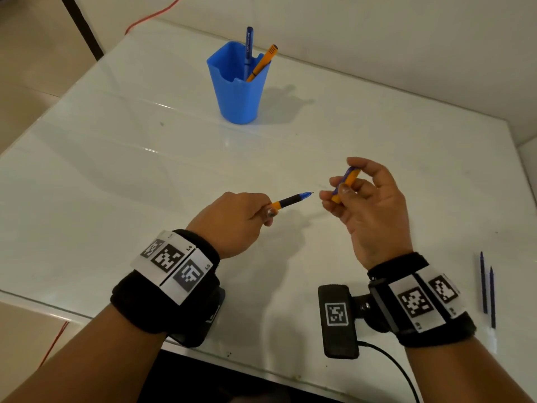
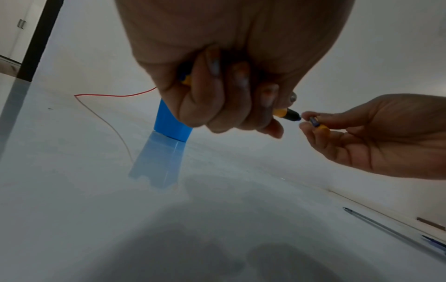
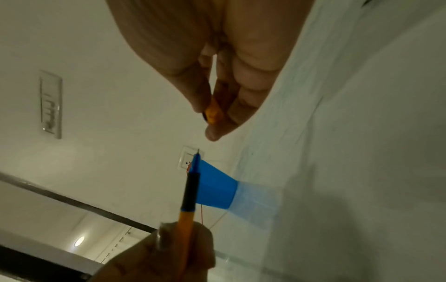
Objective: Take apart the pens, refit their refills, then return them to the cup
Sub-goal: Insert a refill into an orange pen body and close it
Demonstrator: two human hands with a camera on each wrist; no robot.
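My left hand (image 1: 241, 218) grips an orange pen (image 1: 290, 200) with a black grip and blue tip, pointing right; the same pen (image 3: 189, 198) shows in the right wrist view. My right hand (image 1: 360, 196) pinches the pen's orange cap (image 1: 345, 181) between thumb and fingers, a short gap from the tip. The cap (image 2: 319, 125) sits just off the pen tip (image 2: 289, 114) in the left wrist view. A blue cup (image 1: 236, 85) stands at the table's far middle, holding a blue pen (image 1: 248, 49) and an orange pen (image 1: 263, 64).
Two thin blue refills (image 1: 487, 289) lie side by side near the table's right edge. The white table (image 1: 116, 170) has its front edge just under my wrists. A red wire (image 1: 154, 16) runs off the far left corner.
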